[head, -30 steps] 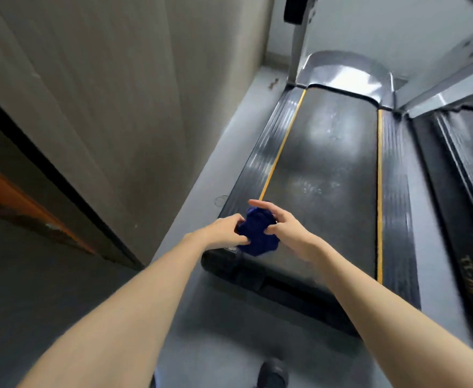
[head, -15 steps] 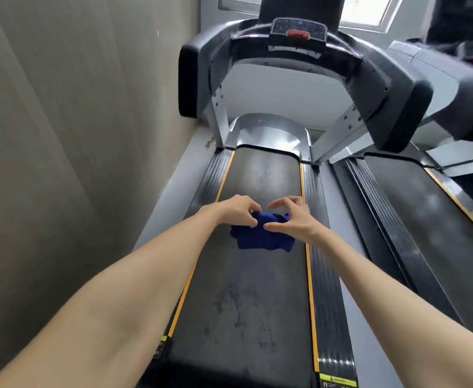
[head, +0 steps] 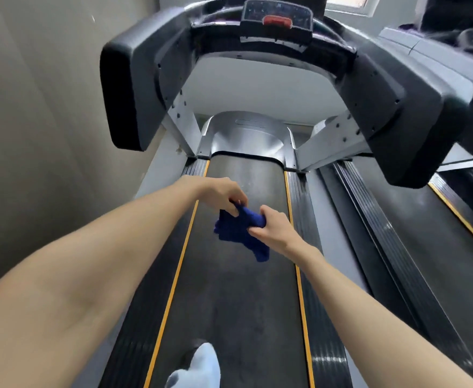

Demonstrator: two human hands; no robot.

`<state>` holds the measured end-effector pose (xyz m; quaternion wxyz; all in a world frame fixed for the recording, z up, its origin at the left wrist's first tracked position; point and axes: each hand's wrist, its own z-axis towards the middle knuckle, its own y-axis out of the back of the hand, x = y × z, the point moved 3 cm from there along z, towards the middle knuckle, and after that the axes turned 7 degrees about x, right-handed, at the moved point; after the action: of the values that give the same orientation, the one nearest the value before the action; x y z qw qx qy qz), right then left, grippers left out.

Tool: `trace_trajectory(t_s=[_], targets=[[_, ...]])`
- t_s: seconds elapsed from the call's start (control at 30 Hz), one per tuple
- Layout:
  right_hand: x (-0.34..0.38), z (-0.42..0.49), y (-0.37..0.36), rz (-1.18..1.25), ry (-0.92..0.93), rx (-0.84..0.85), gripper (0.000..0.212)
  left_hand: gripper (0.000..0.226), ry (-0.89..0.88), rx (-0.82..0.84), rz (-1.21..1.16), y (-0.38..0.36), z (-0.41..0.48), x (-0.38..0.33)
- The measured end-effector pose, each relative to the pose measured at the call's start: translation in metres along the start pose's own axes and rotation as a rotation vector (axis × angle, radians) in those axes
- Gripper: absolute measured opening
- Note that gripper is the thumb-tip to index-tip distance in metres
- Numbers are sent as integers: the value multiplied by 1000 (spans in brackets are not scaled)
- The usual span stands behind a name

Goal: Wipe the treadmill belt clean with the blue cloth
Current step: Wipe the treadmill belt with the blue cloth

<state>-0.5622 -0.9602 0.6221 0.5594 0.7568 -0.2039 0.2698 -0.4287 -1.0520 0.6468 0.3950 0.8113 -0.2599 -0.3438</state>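
Cloth: the blue cloth (head: 239, 233) is bunched up between my two hands, above the middle of the belt. A loose end hangs down and to the right, under my right hand. I cannot tell whether it touches the belt.
Left hand: my left hand (head: 221, 193) is palm down, its fingers (head: 233, 207) curled and pinching the cloth's upper left edge. The arm reaches in from the lower left, almost straight.
Right hand: my right hand (head: 274, 229) has fingers and thumb curled round the cloth's right end. The forearm comes in from the lower right.
Belt: the treadmill belt (head: 238, 303) is dark with dull smudges and runs between two yellow stripes (head: 179, 264).
Rails: ribbed black side rails (head: 129, 354) lie just outside the stripes.
Foot: my foot (head: 199, 365), in something pale and blurred, is on the belt at the bottom edge.
Cover: a silver cover (head: 247, 138) caps the belt's far end.
Console: the black console (head: 277, 16) with a red button sits overhead, between grey handrails.
Surroundings: a beige wall (head: 47, 121) on my left, a second treadmill (head: 425, 247) just beside on my right.
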Motion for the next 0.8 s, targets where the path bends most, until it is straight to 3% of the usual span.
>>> trace_trajectory(t_s=[0.07,0.2,0.33,0.5,0.6,0.8], targets=[[2,59,27,51,-57,-57,33,16,-15,-24,-30,52,33,42],[22,149,83,-22,-115,-57,18,19,-24,0,11,131,79,98],[33,205,136,-116,-95,-36,40,16,3,-17,-70,183,108,130],[41,244,198,-220,-38,75,38,20,59,-54,82,241,125,148],[38,278,231,-214,-45,122,34,11,76,34,-53,278,143,157],[1,393,291,-87,-80,88,33,13,143,6,-220,343,235,213]])
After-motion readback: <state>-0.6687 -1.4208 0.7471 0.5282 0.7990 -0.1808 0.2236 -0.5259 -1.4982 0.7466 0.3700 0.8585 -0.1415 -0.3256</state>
